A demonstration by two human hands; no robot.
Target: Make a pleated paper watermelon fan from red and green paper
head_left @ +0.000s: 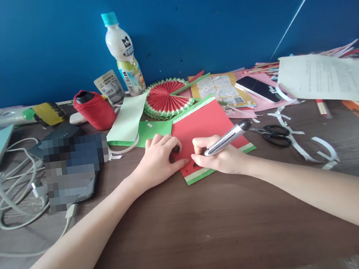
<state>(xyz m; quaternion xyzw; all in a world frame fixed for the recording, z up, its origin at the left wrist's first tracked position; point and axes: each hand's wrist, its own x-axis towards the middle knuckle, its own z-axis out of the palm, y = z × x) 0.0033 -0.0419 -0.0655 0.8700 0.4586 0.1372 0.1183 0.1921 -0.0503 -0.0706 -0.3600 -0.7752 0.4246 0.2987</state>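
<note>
A sheet of red paper (pixel 206 120) with white and green strips along two edges lies on the table. My right hand (pixel 219 158) is closed around a silver marker with a black end (pixel 224 139), its tip low over the sheet by some small black marks (pixel 187 170). My left hand (pixel 158 161) rests at the sheet's left edge, thumb on the paper. Its fingers curl round a small black piece that looks like the marker's cap (pixel 176 149). Behind the sheet lies a round pleated paper fan (pixel 170 98) in red, white and green.
Black scissors (pixel 274 135) and white paper strips (pixel 303 147) lie to the right. Left are green papers (pixel 127 119), a dark phone-like device (pixel 86 164) and coiled cables (pixel 12 196). At the back stand a bottle (pixel 125 58) and a red-wrapped object (pixel 95 112); a phone (pixel 257 89) lies right.
</note>
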